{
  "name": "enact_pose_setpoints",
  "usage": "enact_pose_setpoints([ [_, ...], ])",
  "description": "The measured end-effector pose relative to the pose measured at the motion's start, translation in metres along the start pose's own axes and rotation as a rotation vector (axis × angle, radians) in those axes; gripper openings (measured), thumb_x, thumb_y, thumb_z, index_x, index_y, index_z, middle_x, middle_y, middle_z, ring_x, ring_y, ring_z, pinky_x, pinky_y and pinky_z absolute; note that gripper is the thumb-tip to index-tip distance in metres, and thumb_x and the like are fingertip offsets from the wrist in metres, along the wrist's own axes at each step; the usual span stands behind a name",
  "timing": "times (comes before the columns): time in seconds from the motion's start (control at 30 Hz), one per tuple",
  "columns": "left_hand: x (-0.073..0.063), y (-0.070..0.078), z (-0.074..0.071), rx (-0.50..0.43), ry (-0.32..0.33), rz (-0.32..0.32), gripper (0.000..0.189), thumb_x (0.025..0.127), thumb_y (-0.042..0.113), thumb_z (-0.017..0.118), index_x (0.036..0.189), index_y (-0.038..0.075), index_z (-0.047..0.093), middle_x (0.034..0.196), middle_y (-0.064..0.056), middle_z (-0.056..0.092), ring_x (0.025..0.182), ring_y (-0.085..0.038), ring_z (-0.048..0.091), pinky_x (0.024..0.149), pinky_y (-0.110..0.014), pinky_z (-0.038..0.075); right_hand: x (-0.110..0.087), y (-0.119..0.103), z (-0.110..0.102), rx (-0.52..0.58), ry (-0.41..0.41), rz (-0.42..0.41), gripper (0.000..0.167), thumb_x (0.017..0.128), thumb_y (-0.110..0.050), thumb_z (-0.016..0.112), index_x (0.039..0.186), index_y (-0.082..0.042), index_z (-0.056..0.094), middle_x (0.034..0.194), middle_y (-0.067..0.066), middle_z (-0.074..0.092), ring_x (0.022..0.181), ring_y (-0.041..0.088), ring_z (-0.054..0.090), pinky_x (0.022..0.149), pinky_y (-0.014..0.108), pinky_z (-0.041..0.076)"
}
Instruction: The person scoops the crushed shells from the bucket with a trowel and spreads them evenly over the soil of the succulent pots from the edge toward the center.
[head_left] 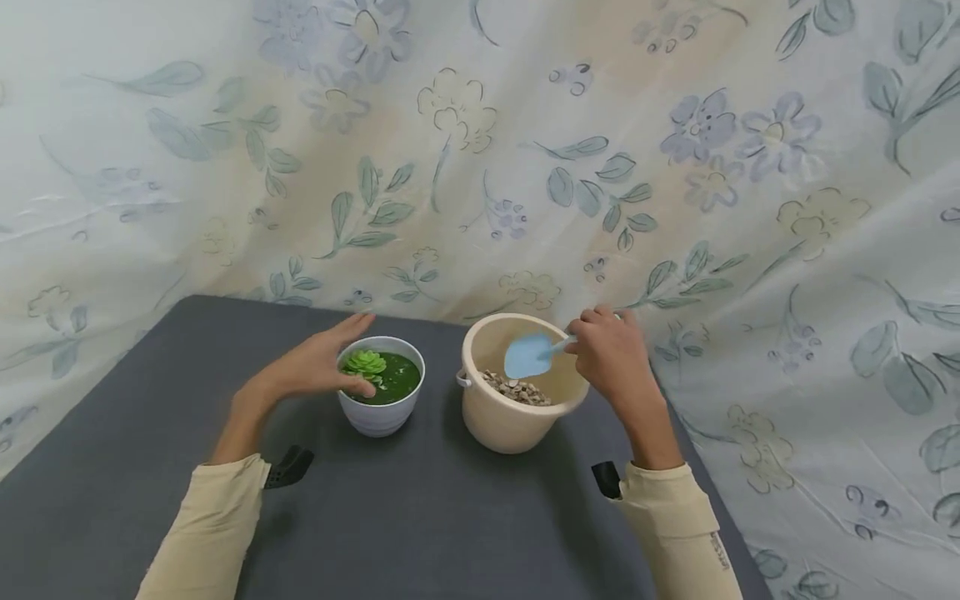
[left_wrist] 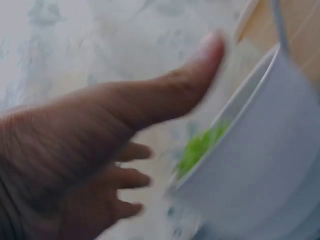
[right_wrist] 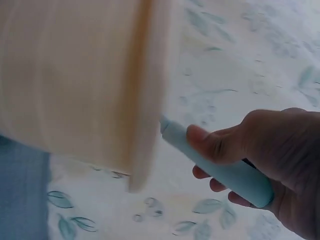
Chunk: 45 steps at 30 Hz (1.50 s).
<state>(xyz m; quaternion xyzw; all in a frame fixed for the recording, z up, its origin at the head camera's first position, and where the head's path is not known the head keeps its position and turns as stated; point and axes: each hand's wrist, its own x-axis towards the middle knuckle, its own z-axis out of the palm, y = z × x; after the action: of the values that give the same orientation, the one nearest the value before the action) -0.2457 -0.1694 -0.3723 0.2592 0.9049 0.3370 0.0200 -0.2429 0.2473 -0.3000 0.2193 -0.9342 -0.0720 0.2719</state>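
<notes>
My right hand (head_left: 611, 354) grips a light blue toy-like shovel by its handle (right_wrist: 220, 167). The shovel's blade (head_left: 528, 357) hangs inside the mouth of a cream bucket (head_left: 506, 429), above small stone chips (head_left: 517, 388) in the bottom. To the left stands a white pot (head_left: 380, 418) with a green surface and a bright green succulent (head_left: 364, 363). My left hand (head_left: 318, 362) hovers at the pot's left rim, thumb and fingers spread apart, holding nothing. In the left wrist view the thumb reaches toward the pot's rim, beside the succulent.
Pot and bucket stand side by side on a dark grey table (head_left: 420, 517). A floral curtain (head_left: 480, 167) hangs right behind the table and along its right side. Black straps (head_left: 288, 467) stick out from both sleeve cuffs.
</notes>
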Motion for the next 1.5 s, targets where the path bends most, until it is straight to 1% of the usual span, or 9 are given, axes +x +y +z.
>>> enact_pose_setpoints([
  [0.17, 0.020, 0.045, 0.030, -0.022, 0.153, 0.063, 0.099, 0.090, 0.037, 0.083, 0.167, 0.008, 0.026, 0.174, -0.019, 0.022, 0.160, -0.046, 0.026, 0.122, -0.067, 0.034, 0.014, -0.009, 0.019, -0.083, -0.136, -0.049, 0.014, 0.081, -0.013, 0.090, 0.083, -0.010, 0.076, 0.080, 0.005, 0.070, 0.086, 0.027, 0.064, 0.098, 0.049, 0.052],
  [0.43, 0.047, 0.092, 0.081, -0.003, 0.120, 0.124, 0.089, 0.094, 0.047, 0.076, 0.160, 0.001, 0.039, 0.170, -0.023, 0.030, 0.152, -0.045, 0.040, 0.118, -0.060, 0.044, 0.027, -0.029, 0.045, -0.112, -0.191, -0.091, 0.016, 0.081, -0.013, 0.091, 0.074, -0.013, 0.076, 0.074, 0.005, 0.070, 0.078, 0.025, 0.064, 0.079, 0.039, 0.049],
  [0.63, 0.048, 0.090, 0.097, 0.016, 0.177, 0.075, 0.091, 0.089, 0.050, 0.080, 0.157, 0.001, 0.044, 0.171, -0.018, 0.032, 0.152, -0.055, 0.034, 0.122, -0.065, 0.037, 0.029, -0.035, 0.057, -0.030, -0.218, -0.077, 0.034, 0.078, -0.013, 0.091, 0.060, -0.012, 0.062, 0.058, 0.000, 0.057, 0.061, 0.020, 0.056, 0.071, 0.039, 0.050],
  [0.77, 0.046, 0.087, 0.100, 0.010, 0.198, 0.076, 0.091, 0.088, 0.050, 0.081, 0.156, 0.001, 0.046, 0.170, -0.019, 0.033, 0.150, -0.056, 0.037, 0.119, -0.065, 0.040, 0.029, -0.035, 0.063, 0.079, -0.233, -0.046, 0.062, 0.078, -0.011, 0.089, 0.051, -0.017, 0.034, 0.051, -0.006, 0.025, 0.054, 0.014, 0.027, 0.057, 0.034, 0.034],
  [0.87, 0.045, 0.086, 0.101, 0.009, 0.201, 0.072, 0.091, 0.088, 0.049, 0.082, 0.156, 0.001, 0.046, 0.169, -0.019, 0.034, 0.149, -0.056, 0.038, 0.118, -0.065, 0.041, 0.025, -0.035, 0.067, 0.133, -0.215, -0.022, 0.067, 0.079, -0.011, 0.088, 0.051, -0.019, 0.029, 0.052, -0.008, 0.018, 0.054, 0.012, 0.021, 0.058, 0.031, 0.023],
  [1.03, 0.047, 0.087, 0.099, 0.014, 0.203, 0.091, 0.090, 0.087, 0.049, 0.082, 0.156, 0.002, 0.047, 0.169, -0.018, 0.034, 0.148, -0.056, 0.038, 0.118, -0.068, 0.040, 0.019, -0.033, 0.068, 0.253, -0.190, 0.069, 0.047, 0.081, -0.014, 0.089, 0.050, -0.016, 0.053, 0.048, -0.008, 0.037, 0.052, 0.013, 0.030, 0.055, 0.030, 0.027],
  [1.13, 0.050, 0.087, 0.098, 0.020, 0.214, 0.103, 0.089, 0.086, 0.047, 0.083, 0.155, 0.003, 0.048, 0.169, -0.018, 0.035, 0.147, -0.058, 0.039, 0.117, -0.069, 0.040, 0.017, -0.032, 0.064, 0.301, -0.174, 0.100, 0.027, 0.083, -0.015, 0.088, 0.061, -0.012, 0.073, 0.054, -0.004, 0.061, 0.052, 0.015, 0.045, 0.056, 0.034, 0.041],
  [1.3, 0.055, 0.087, 0.100, 0.003, 0.204, 0.104, 0.089, 0.086, 0.046, 0.083, 0.156, 0.004, 0.048, 0.169, -0.016, 0.034, 0.148, -0.057, 0.038, 0.119, -0.072, 0.035, 0.006, -0.025, 0.053, 0.300, -0.149, 0.175, 0.008, 0.083, -0.016, 0.088, 0.082, -0.010, 0.084, 0.079, 0.005, 0.080, 0.067, 0.024, 0.067, 0.077, 0.045, 0.058],
  [1.5, 0.058, 0.089, 0.102, 0.009, 0.187, 0.098, 0.089, 0.087, 0.047, 0.082, 0.157, 0.005, 0.046, 0.170, -0.016, 0.032, 0.148, -0.060, 0.035, 0.119, -0.073, 0.032, -0.007, -0.014, 0.036, 0.347, -0.094, 0.244, 0.009, 0.084, -0.015, 0.088, 0.088, -0.008, 0.084, 0.080, 0.008, 0.080, 0.062, 0.019, 0.064, 0.058, 0.034, 0.054],
])
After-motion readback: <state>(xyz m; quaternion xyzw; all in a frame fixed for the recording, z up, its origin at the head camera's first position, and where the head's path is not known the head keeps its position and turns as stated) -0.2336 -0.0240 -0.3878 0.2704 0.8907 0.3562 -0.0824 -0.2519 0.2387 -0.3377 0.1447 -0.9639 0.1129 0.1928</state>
